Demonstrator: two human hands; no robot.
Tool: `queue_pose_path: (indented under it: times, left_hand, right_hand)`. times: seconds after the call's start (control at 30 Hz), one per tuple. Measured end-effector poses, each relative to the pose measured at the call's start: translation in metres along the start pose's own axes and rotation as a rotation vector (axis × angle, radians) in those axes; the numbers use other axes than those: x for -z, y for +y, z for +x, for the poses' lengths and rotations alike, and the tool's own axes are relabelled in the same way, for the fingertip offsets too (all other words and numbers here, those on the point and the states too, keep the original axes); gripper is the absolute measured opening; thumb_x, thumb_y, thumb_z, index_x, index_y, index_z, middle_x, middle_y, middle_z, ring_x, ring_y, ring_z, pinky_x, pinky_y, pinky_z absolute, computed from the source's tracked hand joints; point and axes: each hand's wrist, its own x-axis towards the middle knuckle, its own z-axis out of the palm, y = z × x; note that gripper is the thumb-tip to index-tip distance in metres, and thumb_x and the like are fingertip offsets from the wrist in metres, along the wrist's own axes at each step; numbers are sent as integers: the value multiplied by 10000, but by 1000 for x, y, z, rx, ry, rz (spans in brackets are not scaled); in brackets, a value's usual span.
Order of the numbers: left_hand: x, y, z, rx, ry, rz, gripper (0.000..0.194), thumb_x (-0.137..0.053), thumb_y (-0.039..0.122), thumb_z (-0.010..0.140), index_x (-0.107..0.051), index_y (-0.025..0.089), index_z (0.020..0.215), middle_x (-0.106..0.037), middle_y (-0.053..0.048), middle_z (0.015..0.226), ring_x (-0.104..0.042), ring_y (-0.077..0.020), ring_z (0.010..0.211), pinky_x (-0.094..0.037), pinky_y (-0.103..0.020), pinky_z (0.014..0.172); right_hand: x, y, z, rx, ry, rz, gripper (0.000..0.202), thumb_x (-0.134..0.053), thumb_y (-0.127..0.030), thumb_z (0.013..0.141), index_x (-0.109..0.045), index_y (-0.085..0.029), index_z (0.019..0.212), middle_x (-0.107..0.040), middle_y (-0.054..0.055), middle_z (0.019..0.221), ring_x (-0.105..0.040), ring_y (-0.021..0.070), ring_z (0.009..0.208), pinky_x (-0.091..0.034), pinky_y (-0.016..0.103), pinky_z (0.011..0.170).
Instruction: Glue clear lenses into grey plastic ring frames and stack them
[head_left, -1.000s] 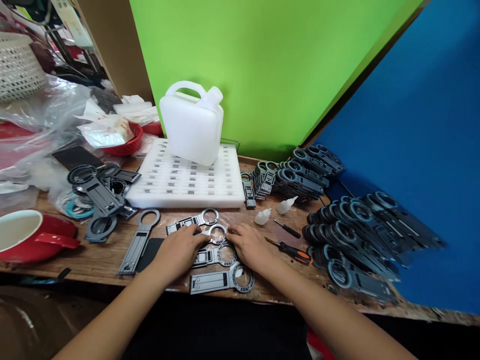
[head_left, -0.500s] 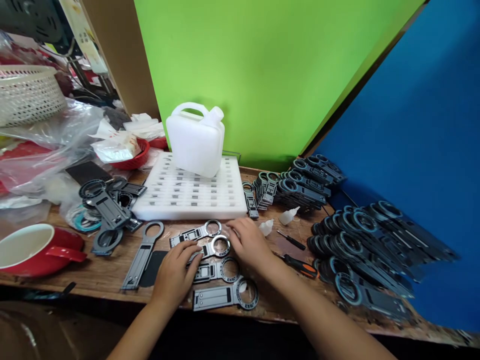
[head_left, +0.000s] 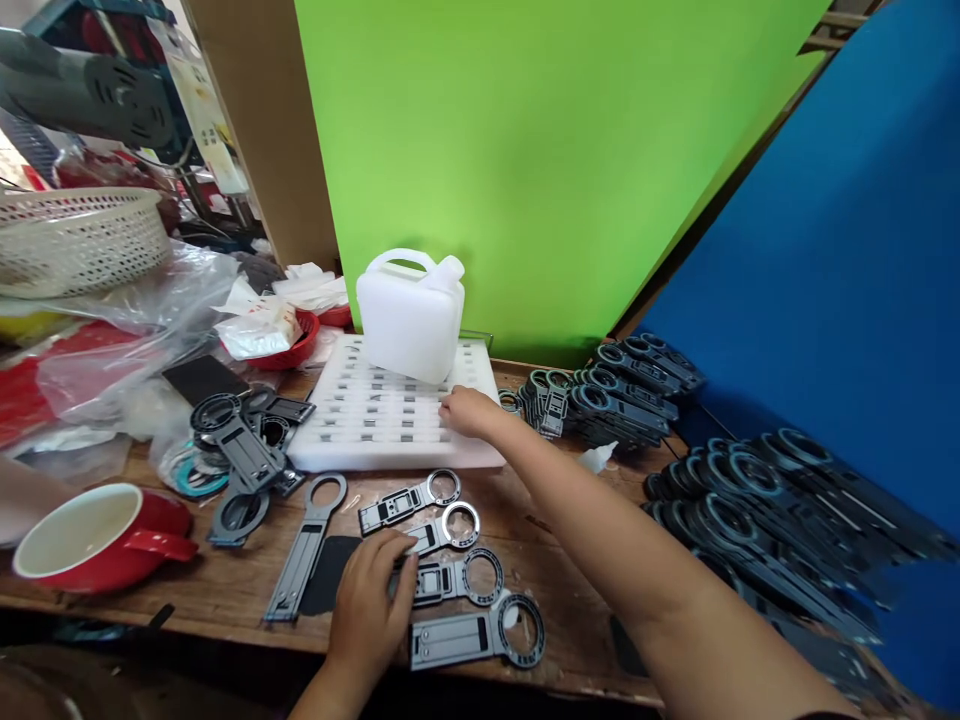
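Note:
My left hand [head_left: 373, 598] curls over the flat end of a grey bracket with a ring at one end [head_left: 459, 525], thumb and fingers at its sides. Similar ring-ended brackets [head_left: 472, 640] lie above and below it in a column on the wooden table. My right hand [head_left: 469, 411] reaches to the right side of a white foam tray [head_left: 315, 455], fingertips pinched together over its slots. Small metal pieces [head_left: 407, 423] sit in rows in that tray. Whatever is between the right fingertips is too small to make out.
A white plastic jug [head_left: 411, 325] stands on the tray's back part. Stacked brackets [head_left: 739, 510] fill the right side. At left are a red mug [head_left: 112, 540], a bracket pile [head_left: 244, 450] and another person's arm [head_left: 26, 495]. A green panel [head_left: 525, 170] closes the back.
My right hand has moved from beside the bracket rings up and away to the foam tray. My left hand stays on the same bracket. The view has shifted slightly.

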Motion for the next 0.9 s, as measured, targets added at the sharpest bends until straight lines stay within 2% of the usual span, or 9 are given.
queue_pose_path:
  times: [0.13,0.23,0.37,0.43,0.5,0.63,0.73,0.83,0.9]
  left_hand:
    - [3,5,-1,-96,-131,-39,94,-529,260,887,-607,215,860,-631,-24,830,-582,-178,802,-441,-318,743]
    - [5,6,-2,-79,-164,-46,238,-486,270,910,-570,200,699,-605,-14,726,-561,-159,701,-423,-297,676]
    - [5,5,-1,-28,-86,-48,170,-447,238,914,-599,204,845,-633,-36,844,-586,-177,804,-442,-308,738]
    - [6,6,2,-4,-11,-62,151,-458,245,905,-597,200,941,-639,-50,916,-592,-189,883,-451,-315,793]
    - [8,11,7,32,1,-98,176,-460,263,903,-587,195,1003,-642,-57,957,-593,-191,921,-456,-313,814]
    - [12,31,23,19,-151,-191,209,-419,293,916,-605,204,885,-653,-43,873,-603,-184,847,-465,-286,732]
    - [11,46,28,54,-146,-200,253,-399,291,925,-596,203,793,-638,-29,780,-594,-173,767,-449,-278,685]
    - [7,53,22,169,-87,-208,236,-415,281,929,-590,202,791,-634,-16,757,-589,-158,740,-444,-266,677]
    - [4,52,15,148,-125,-229,217,-420,271,931,-606,211,837,-650,-15,797,-598,-156,778,-453,-267,709]
  right_hand:
    - [5,8,-5,25,25,95,196,-536,-222,854,-692,-153,950,-652,112,1081,-618,226,923,-447,279,795]
    - [11,9,-17,24,116,184,243,-464,-232,913,-643,-168,1064,-668,71,1075,-607,187,967,-443,255,810]
    - [14,-4,-54,71,224,287,289,-403,-277,955,-598,-191,1151,-658,50,1118,-585,157,1028,-425,260,872]
    - [11,-17,-81,174,195,345,259,-448,-256,931,-633,-175,1092,-664,71,1104,-586,180,1029,-423,293,887]
    - [5,-32,-110,299,108,387,281,-440,-274,931,-611,-155,1119,-652,103,1126,-584,208,1038,-428,331,889]
    - [-9,-50,-156,372,-22,386,355,-422,-377,931,-540,-146,1173,-648,141,1057,-592,264,974,-452,403,828]
    - [-26,-45,-173,307,28,564,286,-450,-312,915,-536,-161,1142,-649,109,1009,-597,234,922,-459,377,807]
    - [-50,-29,-182,88,123,945,212,-477,-245,887,-554,-177,1072,-660,48,902,-617,176,825,-480,297,740]
    - [-65,-20,-189,-40,177,1074,158,-504,-243,872,-596,-181,985,-668,28,849,-624,165,785,-481,277,717]
